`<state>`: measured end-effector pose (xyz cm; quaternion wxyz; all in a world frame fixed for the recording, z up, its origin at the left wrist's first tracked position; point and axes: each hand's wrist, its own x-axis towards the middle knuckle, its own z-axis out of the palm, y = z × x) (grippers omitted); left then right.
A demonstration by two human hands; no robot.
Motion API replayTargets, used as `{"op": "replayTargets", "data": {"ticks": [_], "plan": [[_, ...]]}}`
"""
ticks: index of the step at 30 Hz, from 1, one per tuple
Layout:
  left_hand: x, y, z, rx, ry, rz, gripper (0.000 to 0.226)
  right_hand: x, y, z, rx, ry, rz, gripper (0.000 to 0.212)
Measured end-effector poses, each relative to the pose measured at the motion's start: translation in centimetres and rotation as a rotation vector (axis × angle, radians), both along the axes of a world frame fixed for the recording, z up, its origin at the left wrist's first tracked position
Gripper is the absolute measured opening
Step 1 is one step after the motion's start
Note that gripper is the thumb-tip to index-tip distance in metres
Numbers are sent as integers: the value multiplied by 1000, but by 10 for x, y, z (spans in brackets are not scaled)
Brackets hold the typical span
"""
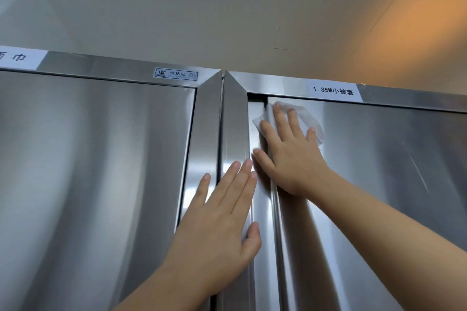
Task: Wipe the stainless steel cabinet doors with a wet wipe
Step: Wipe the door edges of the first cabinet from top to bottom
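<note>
You are pressing the white wet wipe [304,112] flat against the right-hand brushed stainless steel cabinet door [379,184], in its top corner just right of the central vertical steel frame post [233,121]. Your right hand [290,156] has no closed grip: its fingers are straight and spread on top of the wipe, and the thumb reaches back toward the post. Your left hand [222,212] lies flat on the post itself, lower down, fingers straight and holding nothing.

Judging by where the wipe sits, this door is at its starting corner, and the broad panel away from the post and below looks still to do. A faint slanted streak shows well right of the post. Whether the left-hand stainless steel cabinet door [88,159], on the other side of the post, has been cleaned cannot be told.

Your fingertips are almost at the door's top edge, and the white paper label with black lettering [333,91] sits just above and right, so keep the damp wipe below it. The door's near edge and the recess beside the post run under your palm. Open room lies rightward and downward; your left fingertips are just beside your right thumb.
</note>
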<state>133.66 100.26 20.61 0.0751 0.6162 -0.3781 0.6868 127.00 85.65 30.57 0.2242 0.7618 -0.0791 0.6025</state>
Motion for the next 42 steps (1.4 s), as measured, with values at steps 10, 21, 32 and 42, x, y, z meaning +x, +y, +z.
{"op": "replayTargets", "data": {"ticks": [10, 21, 32, 42], "plan": [[-1, 1, -1, -7, 10, 15, 64, -2, -1, 10, 4, 28, -59, 61], [0, 1, 0, -3, 4, 22, 63, -9, -11, -55, -54, 115, -76, 73], [-1, 0, 0, -6, -5, 48, 64, 5, 8, 23, 84, -20, 3, 60], [0, -1, 0, -8, -14, 25, 64, -2, 0, -40, 38, 46, 22, 56]]}}
